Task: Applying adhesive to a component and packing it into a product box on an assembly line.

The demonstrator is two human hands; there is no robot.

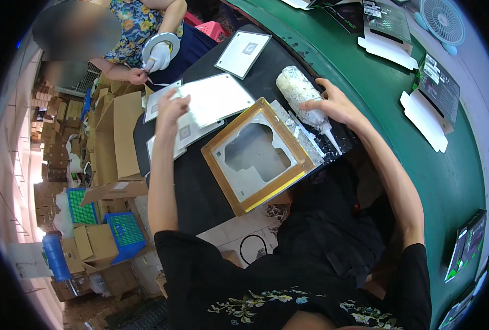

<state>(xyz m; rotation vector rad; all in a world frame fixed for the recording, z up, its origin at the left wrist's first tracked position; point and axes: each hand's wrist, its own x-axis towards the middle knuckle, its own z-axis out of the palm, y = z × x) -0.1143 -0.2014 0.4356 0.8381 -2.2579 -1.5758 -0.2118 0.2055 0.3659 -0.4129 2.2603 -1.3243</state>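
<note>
At the left of the black work surface, my left hand (pixel 174 111) has its fingers curled at the edge of a bright white panel (pixel 218 99), which overlaps other pale panels. My right hand (pixel 336 104) is closed round a white squeeze bottle (pixel 296 88) smeared with paste; its thin nozzle points toward me. Between the hands sits a brown-edged frame (pixel 230 192) holding a silvery sheet with a large irregular cutout. White smears cover a strip (pixel 305 140) beside the frame's right side. A separate white panel with a grey square (pixel 244 52) lies farther back.
Opposite, a person in a flowered top holds a tape roll (pixel 161 47) in a gloved hand. Opened dark boxes (pixel 441 91) and a small blue fan (pixel 442 22) stand on the green table (pixel 420 181). Cardboard cartons (pixel 126 137) and blue crates (pixel 124 236) crowd the left.
</note>
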